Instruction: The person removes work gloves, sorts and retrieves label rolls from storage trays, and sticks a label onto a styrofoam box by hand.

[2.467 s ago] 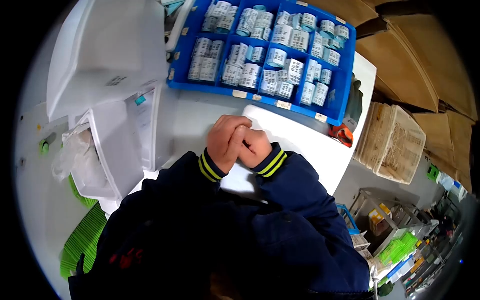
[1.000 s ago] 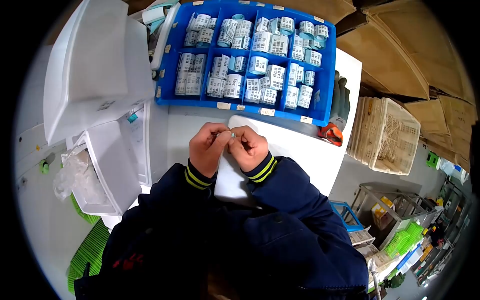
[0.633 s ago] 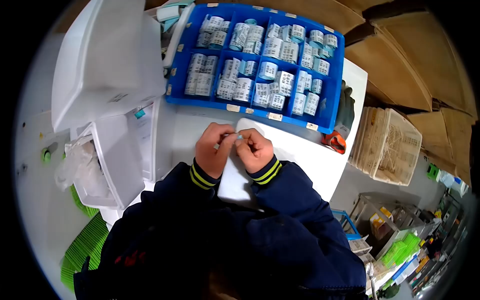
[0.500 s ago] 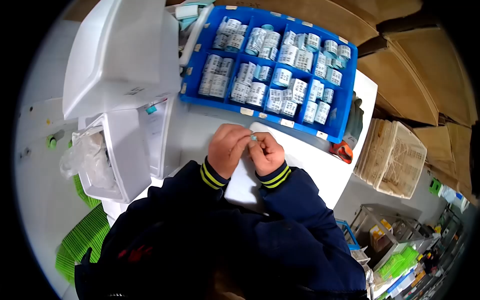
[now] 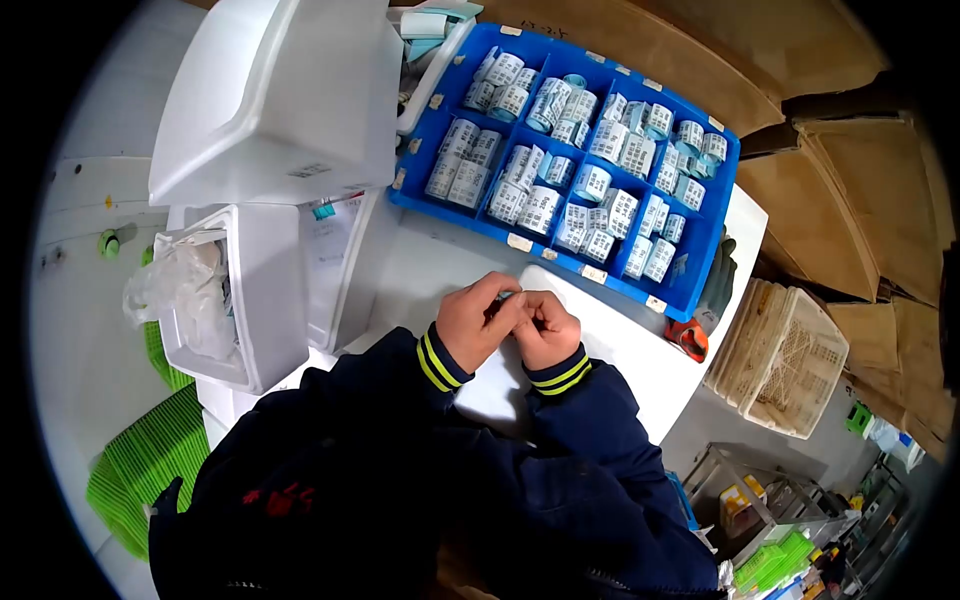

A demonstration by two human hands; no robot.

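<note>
My left hand (image 5: 475, 322) and my right hand (image 5: 548, 332) meet over the white table, fingertips pressed together. Both are closed in a pinch around something small; only a speck of pale blue shows, and the fingers hide the rest. Beneath them lies a white pad (image 5: 492, 388). Just beyond my hands is a blue divided tray (image 5: 556, 256). Its compartments hold many small rolls of printed labels (image 5: 540, 208), white on pale blue backing.
White bins (image 5: 275, 290) stand at the left, one with a clear plastic bag (image 5: 195, 300) inside. A grey and orange glove (image 5: 688, 338) lies by the tray's right end. Stacked cream crates (image 5: 795, 365) and cardboard boxes (image 5: 850, 190) are farther right.
The view has shifted, so the tray and bins sit a little differently in frame. My hands stay together; the pale blue piece between the fingertips shows less than before.
</note>
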